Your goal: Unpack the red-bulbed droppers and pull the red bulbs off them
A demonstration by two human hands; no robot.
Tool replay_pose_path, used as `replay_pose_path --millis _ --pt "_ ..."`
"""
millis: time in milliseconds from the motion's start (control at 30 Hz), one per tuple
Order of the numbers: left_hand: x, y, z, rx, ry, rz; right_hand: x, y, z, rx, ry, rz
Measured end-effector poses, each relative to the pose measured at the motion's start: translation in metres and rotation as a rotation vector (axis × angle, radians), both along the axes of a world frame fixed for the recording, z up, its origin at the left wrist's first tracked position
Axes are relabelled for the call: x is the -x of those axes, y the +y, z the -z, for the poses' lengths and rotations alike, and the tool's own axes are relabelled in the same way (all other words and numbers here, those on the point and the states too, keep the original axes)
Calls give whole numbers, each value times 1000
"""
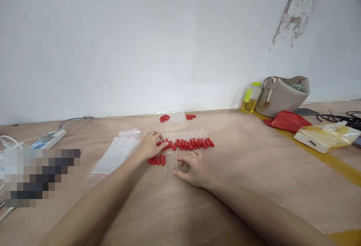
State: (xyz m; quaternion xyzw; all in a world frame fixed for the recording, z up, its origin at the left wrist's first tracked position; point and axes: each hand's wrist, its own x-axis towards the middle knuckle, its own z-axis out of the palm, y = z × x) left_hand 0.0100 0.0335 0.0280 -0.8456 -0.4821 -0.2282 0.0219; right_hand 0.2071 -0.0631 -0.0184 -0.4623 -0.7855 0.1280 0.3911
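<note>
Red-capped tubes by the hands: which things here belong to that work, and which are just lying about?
In use: left hand on the row of red-capped tubes; right hand on the bare glass tubes; loose red caps beside them; probably the clear bags.
Lying about: power strip, yellow bottle, grey bag, red pouch, yellow packet, cables.

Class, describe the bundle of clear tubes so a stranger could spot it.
On the brown table, find the row of red-capped droppers. Just nearer than it, beside the right hand, lies a small bundle of clear tubes. Unlike its neighbours, it carries no red caps.
</note>
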Motion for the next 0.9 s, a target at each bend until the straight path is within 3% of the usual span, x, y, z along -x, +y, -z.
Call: replay_pose_path --millis 167,367,500,600,733,900 --pt "-15 6 5 -12 51 -47 1 2 4 16 10 6" --pt "-18 3 9 -111 -54 -139 0 5 8 -4 31 38" --pt "-8 -19 5 -127 -183 -171 0 8 10 24 34 37" --pt "4 -46 2 -3 -297 -172 -2 10 12 3 134 64" --pt "14 -80 0 147 -327 -44 -14 7 6 -139 172 192" --pt "8 -95 11 97 -301 209 -36 -3 -1 -216 -56 23"
